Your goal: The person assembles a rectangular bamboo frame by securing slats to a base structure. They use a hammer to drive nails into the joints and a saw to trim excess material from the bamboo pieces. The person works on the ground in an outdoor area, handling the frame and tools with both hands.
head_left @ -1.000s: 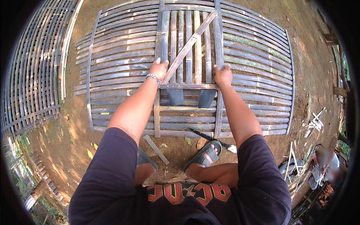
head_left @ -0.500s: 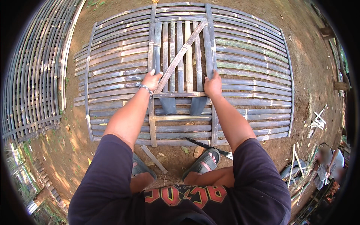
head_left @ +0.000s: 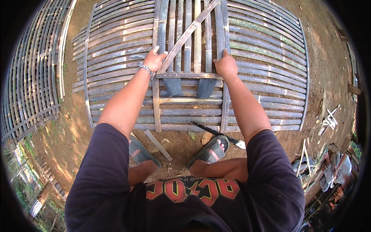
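Note:
A small bamboo gate (head_left: 188, 42) with upright slats and a diagonal brace (head_left: 188, 33) lies in the middle of a big bamboo slat panel (head_left: 266, 83). My left hand (head_left: 154, 62) is closed on the gate's left side, thumb on top, close to the brace's lower end. On the right side my right hand (head_left: 226, 65) grips the opposite edge; its fingers are partly hidden. Two dark flat strips (head_left: 172, 87) stick out below the gate's near rail (head_left: 189, 75), toward me. The far end of the gate is cut off by the picture's top.
Between my sandalled feet and the panel lie a short wooden slat (head_left: 158, 145) and a black-bladed tool (head_left: 216, 132) with a pale end. Another slatted bamboo panel (head_left: 33, 65) is at the left. Wood scraps (head_left: 328, 120) and a person (head_left: 332, 170) appear at the right.
The whole view has shifted, so the panel, gate and my hands sit higher in the picture. Both hands keep their hold, and the gate shows no clear movement against the panel.

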Available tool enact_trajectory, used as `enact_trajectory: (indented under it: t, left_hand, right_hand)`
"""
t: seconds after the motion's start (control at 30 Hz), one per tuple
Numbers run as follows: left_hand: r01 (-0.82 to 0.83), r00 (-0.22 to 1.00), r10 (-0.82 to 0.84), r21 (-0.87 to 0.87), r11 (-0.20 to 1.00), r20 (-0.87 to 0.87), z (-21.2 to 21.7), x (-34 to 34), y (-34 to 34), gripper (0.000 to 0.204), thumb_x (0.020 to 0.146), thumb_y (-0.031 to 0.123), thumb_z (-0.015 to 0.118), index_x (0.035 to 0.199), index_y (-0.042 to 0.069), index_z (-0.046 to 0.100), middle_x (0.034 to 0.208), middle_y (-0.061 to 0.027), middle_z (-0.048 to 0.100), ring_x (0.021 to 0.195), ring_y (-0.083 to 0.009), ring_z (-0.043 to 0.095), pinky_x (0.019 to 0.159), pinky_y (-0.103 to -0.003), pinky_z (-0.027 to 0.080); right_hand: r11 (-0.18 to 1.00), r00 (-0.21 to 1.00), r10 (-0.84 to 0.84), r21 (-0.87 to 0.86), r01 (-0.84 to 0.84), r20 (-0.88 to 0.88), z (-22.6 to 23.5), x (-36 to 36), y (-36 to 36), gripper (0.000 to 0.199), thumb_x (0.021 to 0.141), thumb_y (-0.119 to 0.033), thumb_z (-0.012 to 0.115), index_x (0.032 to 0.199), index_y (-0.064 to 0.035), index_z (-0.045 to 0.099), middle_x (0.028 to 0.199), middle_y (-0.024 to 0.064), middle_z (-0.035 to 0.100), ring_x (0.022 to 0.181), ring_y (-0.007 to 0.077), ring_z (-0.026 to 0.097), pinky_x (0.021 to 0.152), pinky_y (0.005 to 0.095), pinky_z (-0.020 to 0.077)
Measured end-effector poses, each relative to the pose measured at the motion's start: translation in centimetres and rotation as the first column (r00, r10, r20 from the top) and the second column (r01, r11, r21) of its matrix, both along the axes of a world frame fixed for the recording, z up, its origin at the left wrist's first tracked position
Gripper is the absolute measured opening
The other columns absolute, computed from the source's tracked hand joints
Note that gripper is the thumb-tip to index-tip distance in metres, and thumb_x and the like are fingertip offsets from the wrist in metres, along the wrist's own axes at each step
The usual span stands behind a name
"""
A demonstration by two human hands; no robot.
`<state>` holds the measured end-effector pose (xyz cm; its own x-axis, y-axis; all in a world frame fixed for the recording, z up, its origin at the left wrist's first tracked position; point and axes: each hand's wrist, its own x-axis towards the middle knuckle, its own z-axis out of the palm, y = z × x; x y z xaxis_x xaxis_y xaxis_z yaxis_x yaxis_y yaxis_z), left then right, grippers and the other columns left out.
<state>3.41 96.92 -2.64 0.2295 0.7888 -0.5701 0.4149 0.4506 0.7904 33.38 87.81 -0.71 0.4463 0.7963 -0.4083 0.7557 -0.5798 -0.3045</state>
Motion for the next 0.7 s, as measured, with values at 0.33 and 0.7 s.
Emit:
enact_trajectory:
  t: [0.33,0.7]
  left_hand:
    - [-0.045,0.973,0.042,0.005,0.999,0.227,0.5,2.2,-1.3,0.089,0.091,0.026,0.07,0.156,-0.003,0.016,0.156,-0.0271,0.034,0.143,-0.0301,0.038,0.116,-0.036,0.03]
    - [0.715,0.613,-0.369,0.291,0.635,-0.699,3.4,3.2,-6.5,0.045,0.089,0.027,0.069,0.129,0.007,0.06,0.134,-0.0134,0.055,0.129,-0.0295,0.049,0.107,-0.041,0.042]
  right_hand:
    - [0.987,0.98,0.156,-0.046,-0.152,0.127,-0.1,1.7,0.8,0.054,0.083,-0.032,0.076,0.127,-0.0052,0.059,0.124,0.0185,0.061,0.115,0.0369,0.062,0.095,0.0449,0.0526]
    - [0.973,0.98,0.112,0.185,-0.142,0.163,-2.5,0.5,-1.8,0.063,0.09,-0.042,0.066,0.141,-0.008,0.052,0.134,0.0159,0.055,0.127,0.0335,0.05,0.104,0.0457,0.0444]
